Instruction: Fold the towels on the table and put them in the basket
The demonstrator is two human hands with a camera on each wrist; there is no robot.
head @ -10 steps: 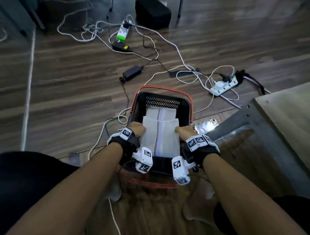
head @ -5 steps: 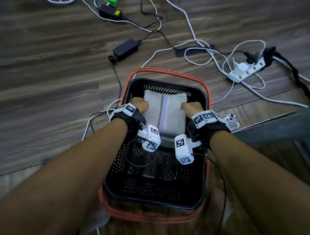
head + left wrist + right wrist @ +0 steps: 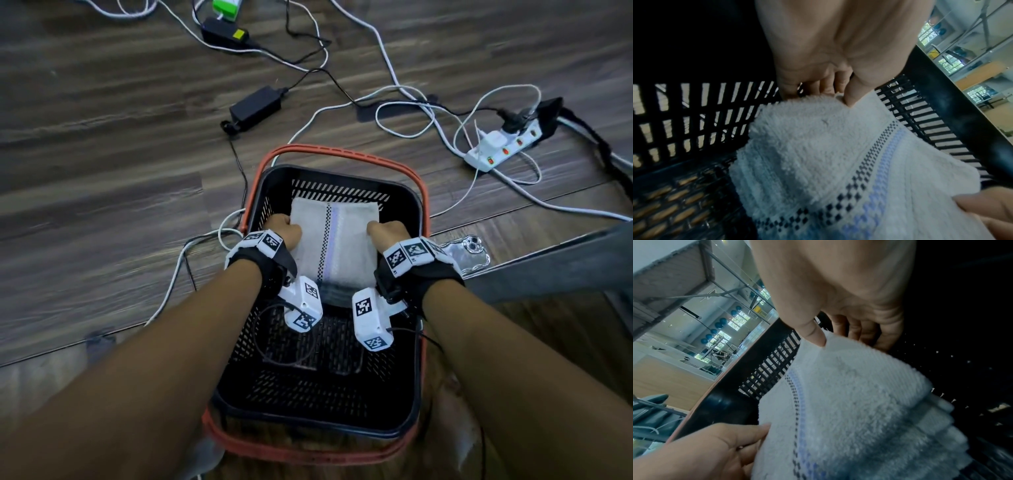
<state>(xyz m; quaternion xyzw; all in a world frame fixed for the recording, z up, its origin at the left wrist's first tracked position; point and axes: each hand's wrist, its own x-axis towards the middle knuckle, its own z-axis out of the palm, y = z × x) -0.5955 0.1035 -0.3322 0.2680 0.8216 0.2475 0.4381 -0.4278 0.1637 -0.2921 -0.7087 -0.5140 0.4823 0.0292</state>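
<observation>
A folded white towel point(image 3: 346, 246) with a checked black and blue stripe sits on a stack of folded towels in the far half of the black basket point(image 3: 416, 212) with orange handles. My left hand point(image 3: 284, 231) grips the towel's left edge, thumb on top and fingers curled under, as the left wrist view shows on the towel point(image 3: 818, 146). My right hand point(image 3: 385, 233) grips the right edge the same way, thumb pressed on the towel point(image 3: 849, 394). Both hands are inside the basket.
The basket stands on a dark wood floor. Cables, a black power adapter point(image 3: 255, 107) and a white power strip point(image 3: 501, 147) lie beyond it. A phone point(image 3: 467, 251) lies right of the basket, next to a grey table edge point(image 3: 548, 263).
Both hands have carried the towel down into the basket's far half onto the stack. The head view has tilted down and closer over the basket.
</observation>
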